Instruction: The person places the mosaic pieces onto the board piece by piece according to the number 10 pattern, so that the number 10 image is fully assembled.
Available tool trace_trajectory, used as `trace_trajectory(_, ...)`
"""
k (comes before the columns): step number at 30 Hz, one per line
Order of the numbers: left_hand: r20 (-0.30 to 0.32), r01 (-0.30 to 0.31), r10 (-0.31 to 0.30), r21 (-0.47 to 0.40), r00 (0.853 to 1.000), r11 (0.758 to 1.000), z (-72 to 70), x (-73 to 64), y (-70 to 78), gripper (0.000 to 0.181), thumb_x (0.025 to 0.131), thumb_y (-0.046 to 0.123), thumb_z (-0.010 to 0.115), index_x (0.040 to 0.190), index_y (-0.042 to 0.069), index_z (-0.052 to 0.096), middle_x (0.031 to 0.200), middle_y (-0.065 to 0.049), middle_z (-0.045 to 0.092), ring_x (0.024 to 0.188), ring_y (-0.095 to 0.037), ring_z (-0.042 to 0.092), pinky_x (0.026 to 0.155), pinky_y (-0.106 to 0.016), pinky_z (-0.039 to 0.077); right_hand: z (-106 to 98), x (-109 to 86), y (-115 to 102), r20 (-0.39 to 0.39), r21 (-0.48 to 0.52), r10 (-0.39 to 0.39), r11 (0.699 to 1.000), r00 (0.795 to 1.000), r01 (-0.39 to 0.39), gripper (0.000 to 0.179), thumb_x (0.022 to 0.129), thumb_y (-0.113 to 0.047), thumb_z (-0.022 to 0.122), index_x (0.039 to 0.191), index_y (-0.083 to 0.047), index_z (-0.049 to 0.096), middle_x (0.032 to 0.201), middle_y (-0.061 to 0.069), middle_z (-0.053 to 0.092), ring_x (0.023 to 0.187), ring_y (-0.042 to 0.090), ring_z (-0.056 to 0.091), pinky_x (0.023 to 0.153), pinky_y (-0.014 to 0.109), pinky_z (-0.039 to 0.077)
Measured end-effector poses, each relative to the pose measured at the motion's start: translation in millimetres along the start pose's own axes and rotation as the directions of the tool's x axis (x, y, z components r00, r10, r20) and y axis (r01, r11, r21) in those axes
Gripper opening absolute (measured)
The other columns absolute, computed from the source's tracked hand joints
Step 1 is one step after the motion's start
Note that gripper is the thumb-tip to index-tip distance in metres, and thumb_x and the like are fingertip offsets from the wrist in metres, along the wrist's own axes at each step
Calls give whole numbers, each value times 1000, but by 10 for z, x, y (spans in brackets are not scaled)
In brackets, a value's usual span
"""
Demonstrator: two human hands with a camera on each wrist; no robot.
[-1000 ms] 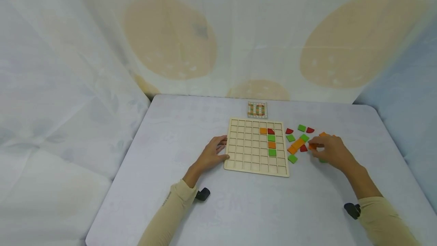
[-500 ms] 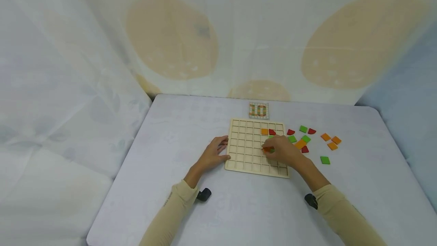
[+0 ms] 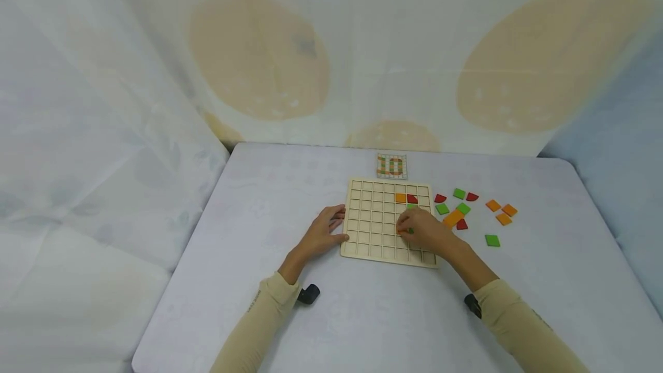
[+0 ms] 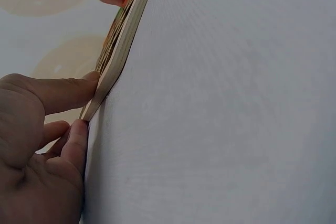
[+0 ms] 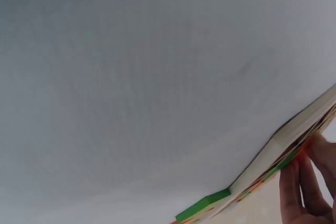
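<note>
Right grip (image 3: 426, 231): from tiles (image 3: 453, 219) to board (image 3: 365, 225)

Orange tile (image 3: 399, 231) partly hidden (right hand (image 3: 423, 229)), sleeves (image 3: 525, 321) cropped

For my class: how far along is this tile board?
Done: an orange square, red piece and green tile sit in the wooden board. In hand: the right hand pinches an orange tile at the board. Probably left: loose tiles right of it; its left columns are bare.
</note>
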State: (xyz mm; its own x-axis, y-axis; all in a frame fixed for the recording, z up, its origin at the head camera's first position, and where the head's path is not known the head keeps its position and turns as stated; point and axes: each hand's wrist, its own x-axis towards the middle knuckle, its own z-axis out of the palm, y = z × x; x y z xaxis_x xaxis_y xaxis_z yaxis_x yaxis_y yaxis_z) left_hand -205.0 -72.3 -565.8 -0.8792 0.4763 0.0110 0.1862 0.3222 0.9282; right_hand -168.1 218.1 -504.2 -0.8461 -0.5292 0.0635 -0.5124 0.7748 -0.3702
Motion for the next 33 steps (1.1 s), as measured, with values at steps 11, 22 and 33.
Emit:
trace_trajectory(11,-14,-3,3,12,1000,1000,-1,-8,29,78,80,-7,74,147,1,34,138,-9,43,130,-19,44,109,-17,37,16,-87,19,5,59,34,998,999,-34,24,86,-10,74,108,0,74,115,10,63,108,28,56,93,41,56)
trace_trajectory(22,-14,6,-6,21,1000,1000,19,6,1,80,80,-5,76,148,2,34,139,-8,43,131,-19,43,108,-15,37,-485,-458,895,-224,240,465,878,857,-413,29,92,-7,65,120,3,66,124,21,57,112,42,54,93,60,52)
trace_trajectory(33,-10,-16,16,-20,1000,1000,14,17,38,80,80,-6,75,148,2,34,140,-7,41,131,-18,43,109,-16,36,-627,-462,1376,-107,178,515,851,850,-493,34,91,0,61,124,6,62,123,30,57,108,47,55,91,60,53)
